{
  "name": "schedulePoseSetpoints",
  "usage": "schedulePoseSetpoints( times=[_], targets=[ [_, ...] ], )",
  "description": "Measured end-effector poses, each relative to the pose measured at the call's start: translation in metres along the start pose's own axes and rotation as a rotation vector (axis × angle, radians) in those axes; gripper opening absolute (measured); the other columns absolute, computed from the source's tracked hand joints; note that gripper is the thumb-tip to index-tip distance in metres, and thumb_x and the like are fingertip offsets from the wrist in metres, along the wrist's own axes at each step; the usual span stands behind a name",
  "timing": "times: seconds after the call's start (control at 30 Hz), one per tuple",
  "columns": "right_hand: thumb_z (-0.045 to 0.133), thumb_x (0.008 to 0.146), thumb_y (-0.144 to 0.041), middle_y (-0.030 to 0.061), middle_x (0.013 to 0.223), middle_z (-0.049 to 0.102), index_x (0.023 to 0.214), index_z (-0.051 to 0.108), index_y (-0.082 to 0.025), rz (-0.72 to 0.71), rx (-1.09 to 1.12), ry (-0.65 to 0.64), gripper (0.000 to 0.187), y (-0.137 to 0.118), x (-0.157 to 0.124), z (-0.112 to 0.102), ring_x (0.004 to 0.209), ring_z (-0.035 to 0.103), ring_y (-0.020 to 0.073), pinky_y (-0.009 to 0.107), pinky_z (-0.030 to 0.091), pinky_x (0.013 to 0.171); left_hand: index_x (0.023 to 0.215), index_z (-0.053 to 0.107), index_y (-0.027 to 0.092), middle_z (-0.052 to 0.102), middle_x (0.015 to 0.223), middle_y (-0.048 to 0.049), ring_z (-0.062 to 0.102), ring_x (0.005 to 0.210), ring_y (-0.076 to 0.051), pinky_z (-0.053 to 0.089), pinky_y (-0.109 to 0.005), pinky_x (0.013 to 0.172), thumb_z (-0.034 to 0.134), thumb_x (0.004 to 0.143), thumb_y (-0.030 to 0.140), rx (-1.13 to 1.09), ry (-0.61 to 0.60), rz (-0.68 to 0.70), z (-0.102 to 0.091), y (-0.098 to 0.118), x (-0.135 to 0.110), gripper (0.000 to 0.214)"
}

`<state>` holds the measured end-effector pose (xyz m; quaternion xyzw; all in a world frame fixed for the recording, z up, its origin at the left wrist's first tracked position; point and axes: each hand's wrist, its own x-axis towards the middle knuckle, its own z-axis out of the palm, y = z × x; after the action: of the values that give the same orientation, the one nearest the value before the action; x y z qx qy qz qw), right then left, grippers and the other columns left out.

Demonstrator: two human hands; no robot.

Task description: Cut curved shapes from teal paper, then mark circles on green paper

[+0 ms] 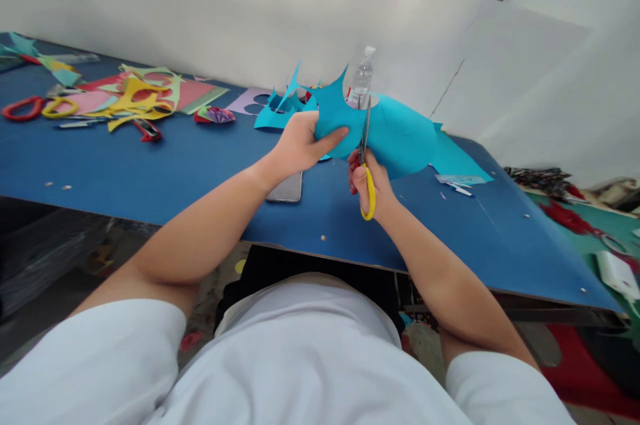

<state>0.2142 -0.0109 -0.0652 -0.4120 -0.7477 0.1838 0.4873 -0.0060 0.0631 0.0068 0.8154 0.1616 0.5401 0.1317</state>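
Note:
My left hand (300, 141) pinches a turquoise paper sheet (400, 135) and holds it up above the blue table (165, 165). The sheet has jagged, pointed cut edges on its left side. My right hand (373, 188) grips yellow-handled scissors (367, 165) with the blades pointing up into the sheet's lower edge. A phone (286, 188) lies flat on the table just below my left wrist.
A clear water bottle (361, 78) stands behind the sheet. Coloured paper scraps (145, 95), a red scissors handle (23, 108) and a yellow one (59, 107) lie at the table's far left. Small paper bits (457, 181) sit to the right. A green table (595, 225) adjoins on the right.

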Motion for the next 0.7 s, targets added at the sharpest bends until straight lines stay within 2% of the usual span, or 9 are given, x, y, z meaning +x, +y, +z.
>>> schedulePoseSetpoints(
  times=[0.1,0.23,0.5,0.7],
  targets=[
    [0.043,0.096,-0.112,0.0067,0.091,0.068,0.121,0.061,-0.028,0.049,0.059,0.031,0.090,-0.006,0.002,-0.001,0.078,0.072,0.0277,0.041,0.056,0.063,0.069,0.050,0.024,0.048,0.062,0.0014,0.044,0.058,-0.015,0.036,-0.035,0.054,0.069,0.111,0.073,-0.001,-0.010,-0.004,-0.001,0.001,0.001,0.068],
    [0.047,0.092,-0.115,0.0060,0.089,0.067,0.118,0.060,-0.028,0.070,0.086,0.031,0.092,-0.009,0.003,0.000,0.075,0.070,0.0272,0.042,0.056,0.064,0.068,0.048,0.024,0.046,0.062,0.0018,0.042,0.057,-0.014,0.035,-0.035,0.054,0.070,0.110,0.076,-0.040,-0.008,-0.006,-0.001,0.002,0.002,0.070],
    [0.045,0.095,-0.113,0.0047,0.086,0.065,0.116,0.058,-0.028,0.055,0.073,0.023,0.088,-0.011,0.003,-0.001,0.075,0.071,0.0264,0.041,0.055,0.065,0.071,0.054,0.025,0.051,0.064,0.0008,0.048,0.060,-0.016,0.041,-0.036,0.055,0.070,0.109,0.079,-0.075,-0.021,-0.026,-0.003,0.001,0.003,0.069],
    [0.041,0.098,-0.111,0.0071,0.091,0.068,0.117,0.058,-0.029,0.053,0.024,0.005,0.087,-0.014,0.002,-0.003,0.080,0.074,0.0283,0.040,0.056,0.064,0.069,0.053,0.024,0.047,0.062,0.0016,0.045,0.056,-0.015,0.038,-0.035,0.051,0.072,0.107,0.082,-0.088,-0.032,-0.030,-0.005,-0.001,0.004,0.071]
  ],
)
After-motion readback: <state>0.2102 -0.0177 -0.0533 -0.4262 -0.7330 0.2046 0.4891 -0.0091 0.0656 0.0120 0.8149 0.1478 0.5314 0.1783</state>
